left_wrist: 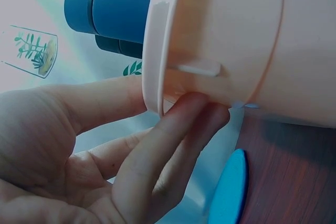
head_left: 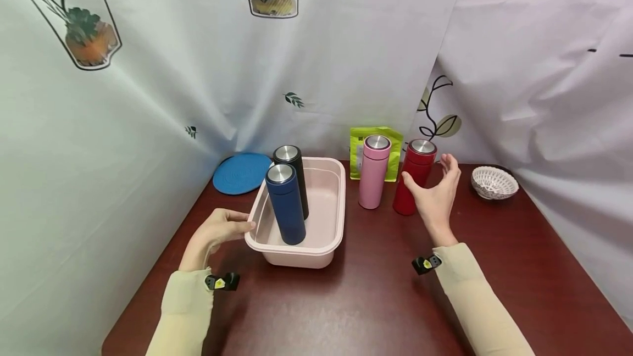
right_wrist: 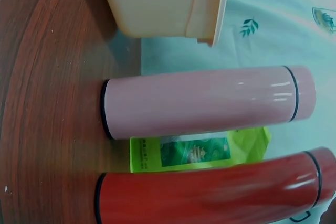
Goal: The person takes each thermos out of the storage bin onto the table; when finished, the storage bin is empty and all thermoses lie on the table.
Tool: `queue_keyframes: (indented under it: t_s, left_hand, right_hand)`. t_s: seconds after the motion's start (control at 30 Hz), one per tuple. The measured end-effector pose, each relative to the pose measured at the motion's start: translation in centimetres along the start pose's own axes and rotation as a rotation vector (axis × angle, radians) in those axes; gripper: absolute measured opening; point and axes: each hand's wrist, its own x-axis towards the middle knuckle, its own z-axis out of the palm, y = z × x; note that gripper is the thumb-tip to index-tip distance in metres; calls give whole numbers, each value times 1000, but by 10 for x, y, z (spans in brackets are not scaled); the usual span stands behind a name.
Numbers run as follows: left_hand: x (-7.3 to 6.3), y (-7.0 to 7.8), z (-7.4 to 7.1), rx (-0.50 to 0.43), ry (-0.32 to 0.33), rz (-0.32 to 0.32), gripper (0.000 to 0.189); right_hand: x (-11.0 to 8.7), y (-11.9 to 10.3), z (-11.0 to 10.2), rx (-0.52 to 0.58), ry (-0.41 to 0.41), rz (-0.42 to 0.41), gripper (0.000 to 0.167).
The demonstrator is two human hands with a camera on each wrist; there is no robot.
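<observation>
A pale pink plastic basin stands on the table. Inside it a blue thermos bottle and a black thermos bottle stand upright, the blue one nearer me. My left hand pinches the basin's left rim, its thumb over the edge and its fingers underneath, as the left wrist view shows. To the right, a red thermos bottle stands beside a pink thermos bottle. My right hand is spread at the red bottle's right side, thumb overlapping it in the head view and fingers raised.
Behind the pink bottle is a green pouch. A round blue mat lies at the back left. A white woven bowl sits at the far right. Printed curtains hang close along the back and sides of the dark red table.
</observation>
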Motion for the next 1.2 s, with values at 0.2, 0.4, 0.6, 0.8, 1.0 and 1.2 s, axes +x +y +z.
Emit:
queue_keyframes:
  t_s: [0.2,0.4,0.6,0.8,1.0,1.2]
  left_hand:
    - [0,1,0,2,2,4,49]
    - [0,0,0,-1,-4,13,49]
    - [0,0,-1,-9,-24,24,50]
    - [1,-1,-1,-9,-10,13,50]
    - [0,0,-1,5,5,1,50]
    - [1,0,0,7,2,-2,50]
  right_hand:
    - [-4,-9,2,-4,-15,-36,85]
    - [-11,-15,8,30,-24,-67,82]
    - [-23,-38,14,93,-53,-101,75]
    - [-34,-61,19,181,-123,-102,67]
    - [-44,-62,29,225,-185,-55,65]
    - [-52,-64,38,265,-241,-11,66]
